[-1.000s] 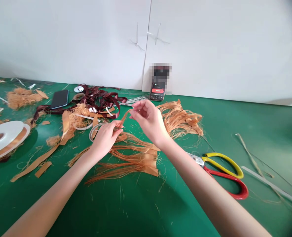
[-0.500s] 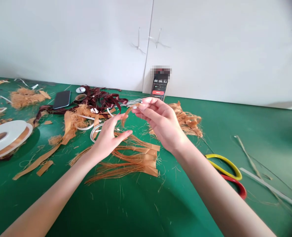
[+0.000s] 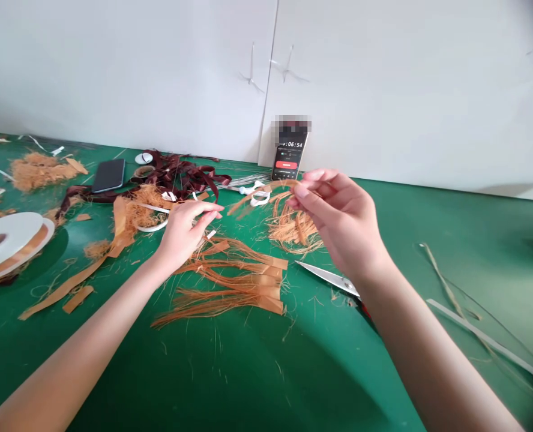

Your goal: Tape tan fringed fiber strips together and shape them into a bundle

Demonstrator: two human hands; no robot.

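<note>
My right hand (image 3: 338, 219) is raised above the green table (image 3: 248, 372), its fingers pinched on one end of a short orange ribbon strip (image 3: 252, 197). The strip slants down to the left, toward my left hand (image 3: 183, 228). My left hand hovers over the table with its fingers drawn together, pinching a thin white strip (image 3: 203, 211). Below both hands lies a row of frayed orange ribbon pieces (image 3: 234, 285). A looser heap of orange fibres (image 3: 293, 228) lies just behind my right hand.
Scissors lie under my right forearm, blade (image 3: 325, 277) showing. A phone with a timer (image 3: 289, 157) leans on the white wall. At the left are a white tape roll (image 3: 8, 240), a dark phone (image 3: 108, 175), dark red ribbon (image 3: 180, 174) and orange scraps. Thin sticks (image 3: 464, 309) lie at the right.
My right hand moved right and nearer with the strip. My left hand let go of the strip's lower end and dropped lower left. The view shifted, so my arm now covers the scissor handles.
</note>
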